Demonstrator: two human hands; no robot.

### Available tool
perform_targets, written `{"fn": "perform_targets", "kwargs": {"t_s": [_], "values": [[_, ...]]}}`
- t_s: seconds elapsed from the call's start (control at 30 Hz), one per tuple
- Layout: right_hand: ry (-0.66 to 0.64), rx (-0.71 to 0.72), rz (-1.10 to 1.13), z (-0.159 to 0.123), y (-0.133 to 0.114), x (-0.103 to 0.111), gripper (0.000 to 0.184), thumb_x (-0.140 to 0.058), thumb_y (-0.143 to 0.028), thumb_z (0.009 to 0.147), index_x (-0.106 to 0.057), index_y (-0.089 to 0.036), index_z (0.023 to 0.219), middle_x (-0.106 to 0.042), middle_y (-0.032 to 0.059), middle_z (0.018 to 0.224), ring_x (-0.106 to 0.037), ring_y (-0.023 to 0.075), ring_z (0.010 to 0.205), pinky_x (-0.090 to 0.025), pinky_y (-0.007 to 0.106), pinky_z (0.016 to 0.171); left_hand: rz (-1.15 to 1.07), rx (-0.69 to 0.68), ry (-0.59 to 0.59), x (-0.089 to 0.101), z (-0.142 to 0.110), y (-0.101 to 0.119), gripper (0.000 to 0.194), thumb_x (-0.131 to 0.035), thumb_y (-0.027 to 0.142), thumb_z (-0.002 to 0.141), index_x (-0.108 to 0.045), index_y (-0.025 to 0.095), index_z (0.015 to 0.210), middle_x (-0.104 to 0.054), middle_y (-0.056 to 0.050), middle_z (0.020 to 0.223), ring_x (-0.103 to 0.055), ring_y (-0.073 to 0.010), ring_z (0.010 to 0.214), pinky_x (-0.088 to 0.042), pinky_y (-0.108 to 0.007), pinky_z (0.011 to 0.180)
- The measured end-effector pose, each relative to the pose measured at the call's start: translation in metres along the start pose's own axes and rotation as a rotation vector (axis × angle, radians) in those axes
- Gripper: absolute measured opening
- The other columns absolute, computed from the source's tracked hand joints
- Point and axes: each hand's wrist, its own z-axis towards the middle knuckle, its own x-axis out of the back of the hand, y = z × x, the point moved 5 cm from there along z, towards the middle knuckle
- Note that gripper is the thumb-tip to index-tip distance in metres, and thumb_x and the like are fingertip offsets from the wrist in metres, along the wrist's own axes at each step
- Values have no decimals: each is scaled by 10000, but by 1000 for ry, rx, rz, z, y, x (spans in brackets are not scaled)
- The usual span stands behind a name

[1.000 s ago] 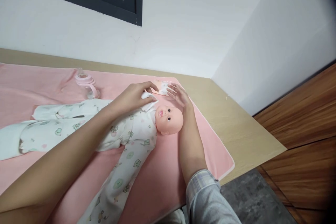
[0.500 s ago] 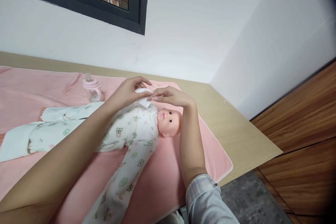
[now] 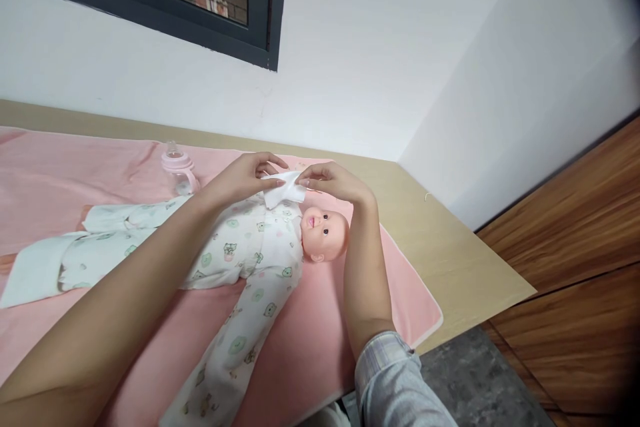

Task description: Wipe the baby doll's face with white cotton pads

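A baby doll [image 3: 326, 233] lies on its back on a pink blanket [image 3: 320, 320], head to the right. It wears a white suit [image 3: 250, 240] printed with green animals. Above the doll's far shoulder, a white cloth or tissue [image 3: 284, 192] is stretched between my hands. My left hand [image 3: 250, 175] pinches its left edge between thumb and fingers. On the other edge my right hand [image 3: 336, 181] grips it the same way. The doll's far arm is hidden behind the cloth and my hands.
A pink-topped baby bottle [image 3: 179, 170] stands on the blanket beyond the doll's legs. The wooden tabletop [image 3: 425, 240] ends at a white wall [image 3: 340, 60] with a dark window frame [image 3: 270, 13]. Wood-grain panels [image 3: 580, 253] are at the right.
My hands have moved slightly apart, my right hand shifting right. The white cloth is now spread wider between them. The doll and bottle have stayed in place.
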Motion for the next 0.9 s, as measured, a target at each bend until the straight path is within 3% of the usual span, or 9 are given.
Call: {"fn": "perform_targets", "kwargs": {"t_s": [0.23,0.5,0.73,0.9], "values": [[58,-13,-147,3,-16,-11,184,-585,-290,903,-701,-154,946,-711,42,1028,-630,137,922,-480,298,888,-32,22,64,-2,4,-9,433,-717,389,691,-658,182,1067,-688,-51,858,-680,-243,788,-498,-301,643],[166,-160,-395,-1,-6,-2,235,-561,-313,945,-709,-153,856,-703,74,1067,-625,176,989,-468,323,875,-80,44,56,0,1,-4,472,-738,380,656,-644,172,1070,-710,-53,890,-687,-260,862,-507,-305,685],[129,-109,-329,4,-6,-9,177,-654,-326,895,-709,-171,959,-663,73,1196,-610,184,1120,-476,327,974,-98,-30,-14,-4,1,1,437,-748,354,692,-651,168,1075,-705,-57,941,-680,-248,923,-515,-291,723],[70,-93,-326,7,-7,-14,139,-653,-294,866,-656,-158,838,-673,64,1090,-616,195,1066,-470,332,933,-90,-32,-36,-7,-2,9,432,-745,355,710,-653,170,1089,-701,-54,896,-684,-240,892,-526,-292,716]]}}
